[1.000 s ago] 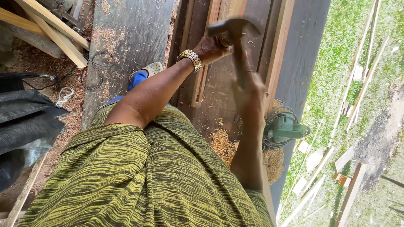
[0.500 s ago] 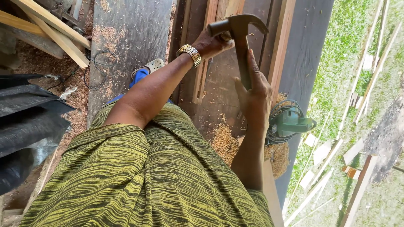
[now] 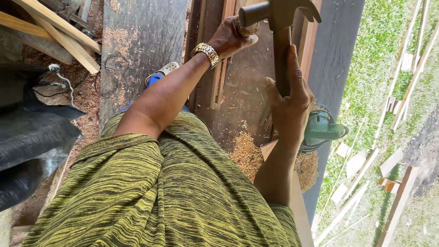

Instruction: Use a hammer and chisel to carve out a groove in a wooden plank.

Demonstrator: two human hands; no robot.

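My right hand [image 3: 290, 103] grips the dark handle of a claw hammer [image 3: 280, 27], held upright in front of me with its head at the top of the view. My left hand [image 3: 231, 39], with a gold wristwatch [image 3: 206, 51] on the wrist, is closed around a small brownish wooden piece [image 3: 248, 30] right against the hammer's face. I cannot make out exactly what that piece is. Below both hands lie wooden boards and a narrow strip of timber [image 3: 218, 87] on a dark work surface [image 3: 242, 100].
A green power tool [image 3: 321, 129] with its cable sits beside heaps of sawdust [image 3: 247, 155]. Pale planks [image 3: 59, 32] lie top left, and black plastic sheeting [image 3: 32, 137] at left. A blue sandalled foot [image 3: 157, 75] shows below. Grass with wood offcuts [image 3: 393, 100] runs along the right.
The hammer and my right hand have come up and closer to the camera. My left hand has stayed at the hammer's head and moved with it.
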